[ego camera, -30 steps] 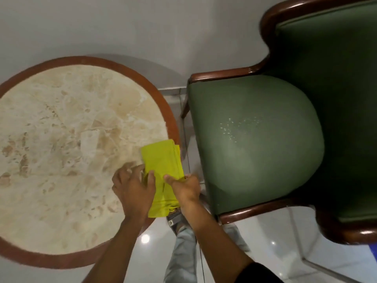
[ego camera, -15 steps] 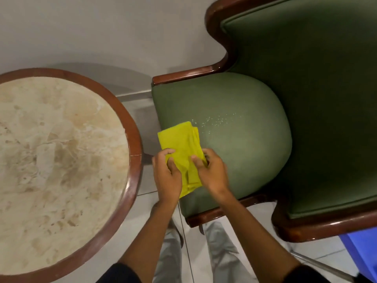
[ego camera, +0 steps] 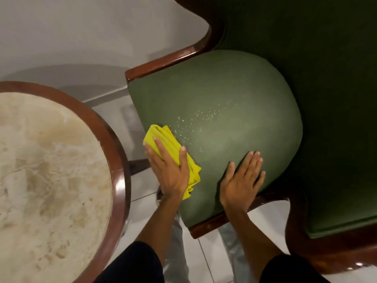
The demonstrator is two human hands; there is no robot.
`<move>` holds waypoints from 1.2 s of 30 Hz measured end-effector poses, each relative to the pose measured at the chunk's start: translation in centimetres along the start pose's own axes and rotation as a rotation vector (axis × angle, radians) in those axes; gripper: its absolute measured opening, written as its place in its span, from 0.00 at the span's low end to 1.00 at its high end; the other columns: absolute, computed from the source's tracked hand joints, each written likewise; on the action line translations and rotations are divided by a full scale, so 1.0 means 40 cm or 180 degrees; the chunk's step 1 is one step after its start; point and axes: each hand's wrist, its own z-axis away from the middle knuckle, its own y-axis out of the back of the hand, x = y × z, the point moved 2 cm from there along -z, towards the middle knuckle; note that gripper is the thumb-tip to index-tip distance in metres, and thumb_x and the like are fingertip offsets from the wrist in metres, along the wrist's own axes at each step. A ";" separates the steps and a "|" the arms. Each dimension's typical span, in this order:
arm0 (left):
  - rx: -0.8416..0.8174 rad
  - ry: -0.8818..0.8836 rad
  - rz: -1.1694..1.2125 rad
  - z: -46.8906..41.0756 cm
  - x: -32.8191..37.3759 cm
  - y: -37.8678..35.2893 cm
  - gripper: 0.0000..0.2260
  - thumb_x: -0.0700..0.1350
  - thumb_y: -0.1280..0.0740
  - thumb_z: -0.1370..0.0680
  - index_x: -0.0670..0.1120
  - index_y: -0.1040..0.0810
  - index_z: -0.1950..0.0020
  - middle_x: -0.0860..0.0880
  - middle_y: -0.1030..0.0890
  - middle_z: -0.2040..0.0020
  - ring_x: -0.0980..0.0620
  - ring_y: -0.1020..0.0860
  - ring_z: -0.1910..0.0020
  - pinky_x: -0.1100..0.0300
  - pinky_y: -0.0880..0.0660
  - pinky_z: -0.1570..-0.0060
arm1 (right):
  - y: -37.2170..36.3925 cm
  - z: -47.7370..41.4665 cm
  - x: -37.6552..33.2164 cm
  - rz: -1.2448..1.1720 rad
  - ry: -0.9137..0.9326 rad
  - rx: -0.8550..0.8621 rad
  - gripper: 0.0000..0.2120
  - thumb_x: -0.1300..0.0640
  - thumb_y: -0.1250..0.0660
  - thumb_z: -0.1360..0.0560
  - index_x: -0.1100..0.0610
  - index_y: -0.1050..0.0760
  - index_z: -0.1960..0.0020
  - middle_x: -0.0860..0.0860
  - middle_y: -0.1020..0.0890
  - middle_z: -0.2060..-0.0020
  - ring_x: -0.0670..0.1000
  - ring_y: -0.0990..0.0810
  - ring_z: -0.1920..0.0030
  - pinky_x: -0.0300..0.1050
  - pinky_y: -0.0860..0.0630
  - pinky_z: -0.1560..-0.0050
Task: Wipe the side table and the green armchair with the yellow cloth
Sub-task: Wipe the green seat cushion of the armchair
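The green armchair (ego camera: 234,82) fills the right half, its padded arm rounded toward me, with small pale specks (ego camera: 195,121) scattered on the fabric. The folded yellow cloth (ego camera: 173,146) lies on the left slope of that padded arm. My left hand (ego camera: 169,170) presses flat on the cloth, fingers spread over it. My right hand (ego camera: 242,180) rests flat and bare on the padding to the right, fingers together. The round side table (ego camera: 120,180) with a marbled beige top and brown wooden rim stands at the left.
A narrow gap of white tiled floor (ego camera: 142,180) separates the table from the armchair. The chair's brown wooden frame (ego camera: 169,60) runs along the arm's far and near edges. A pale wall (ego camera: 81,27) is behind. My legs (ego camera: 175,262) stand below the arm.
The cloth went from the table's edge onto the armchair's padded arm. My right hand let go of it and now lies flat on the padding; my left hand alone presses the cloth.
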 end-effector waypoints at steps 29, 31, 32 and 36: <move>-0.0658 -0.2567 -0.2115 -0.390 0.349 -0.138 0.28 0.53 0.53 0.16 0.43 0.51 0.19 0.39 0.50 0.18 0.37 0.53 0.19 0.41 0.54 0.21 | -0.050 0.009 -0.002 -0.0224 -0.0100 0.0476 0.27 0.49 0.54 0.18 0.59 0.47 0.21 0.55 0.43 0.21 0.52 0.50 0.20 0.54 0.53 0.21; -0.0980 -0.3198 -0.2213 -0.390 0.396 -0.169 0.27 0.54 0.53 0.16 0.44 0.51 0.19 0.40 0.51 0.18 0.38 0.53 0.19 0.41 0.54 0.21 | -0.051 0.011 -0.013 -0.0221 -0.0052 0.0485 0.27 0.50 0.54 0.18 0.59 0.47 0.21 0.55 0.43 0.21 0.52 0.50 0.20 0.53 0.54 0.21; -0.1137 -0.3589 -0.2301 -0.369 0.419 -0.194 0.27 0.54 0.53 0.16 0.45 0.51 0.19 0.41 0.50 0.18 0.39 0.53 0.19 0.42 0.54 0.21 | -0.050 0.004 -0.008 -0.0251 -0.0036 0.0494 0.26 0.50 0.53 0.17 0.58 0.47 0.21 0.54 0.43 0.21 0.52 0.49 0.20 0.53 0.54 0.21; -0.1541 -0.4505 -0.2502 -0.261 0.387 -0.211 0.27 0.55 0.53 0.17 0.47 0.49 0.19 0.42 0.47 0.18 0.40 0.50 0.19 0.43 0.49 0.21 | -0.012 -0.003 0.028 -0.1372 -0.0321 0.0568 0.24 0.53 0.52 0.17 0.58 0.42 0.23 0.53 0.40 0.22 0.50 0.47 0.21 0.53 0.51 0.21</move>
